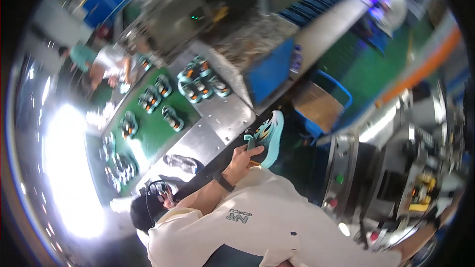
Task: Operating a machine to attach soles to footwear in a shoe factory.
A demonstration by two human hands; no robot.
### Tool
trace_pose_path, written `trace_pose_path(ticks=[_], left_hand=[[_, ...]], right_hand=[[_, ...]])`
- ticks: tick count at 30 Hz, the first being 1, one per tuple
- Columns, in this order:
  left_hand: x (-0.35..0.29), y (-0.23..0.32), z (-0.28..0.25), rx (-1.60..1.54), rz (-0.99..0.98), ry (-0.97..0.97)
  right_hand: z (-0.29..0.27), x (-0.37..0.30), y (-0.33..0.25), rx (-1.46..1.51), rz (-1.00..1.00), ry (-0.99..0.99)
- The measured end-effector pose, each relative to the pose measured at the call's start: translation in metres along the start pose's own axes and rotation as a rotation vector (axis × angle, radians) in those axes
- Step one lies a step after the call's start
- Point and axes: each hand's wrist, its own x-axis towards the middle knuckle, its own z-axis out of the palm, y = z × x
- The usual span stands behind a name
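Got a teal sports shoe (275, 138) in the left hand (241, 162), grasped with the thumb on top by the opening; probably grabbed there for being the easiest bit to clamp, with the toe end left free; pointing toe to the far side, by the look of it, and tipped enough to show the pale teal side, maybe for a decent view of it; sitting just right and a bit far of the knuckles, touching the hand, out past the right edge of the metal-bordered table (223, 119) rather than on it; can't make out the fingers underneath; as for the right hand (448, 211), way over at the right rim, blurry, near a yellow thing (421, 206); can't tell whether closed on anything or not; left of the held shoe, loads more shoes (202, 88) in loose clusters on the table, likely spread like that for easy reach, plus a dark shoe-shaped piece (184, 163) on the near metal strip; far right of the grip, a blue-framed stool (318, 107), well apart.
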Motion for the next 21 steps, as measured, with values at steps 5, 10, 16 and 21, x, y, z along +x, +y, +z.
trace_pose_path(ticks=[5, 10, 16, 21], left_hand=[[-0.025, 0.029, -0.062, 0.008, 0.244, 0.481], [0.036, 0.072, -0.193, -0.2, 0.36, 0.765], [0.104, 0.154, -0.307, -0.049, 0.44, 0.942], [0.161, 0.169, -0.379, 0.455, 0.507, 1.267]], right_hand=[[0.23, -0.108, -0.077, 0.091, 0.033, -0.027], [0.308, -0.065, -0.415, 0.329, 0.111, -0.115], [0.461, -0.009, -0.845, 0.662, -0.187, -0.583], [0.568, -0.036, -1.122, 0.527, -0.908, -0.706]])
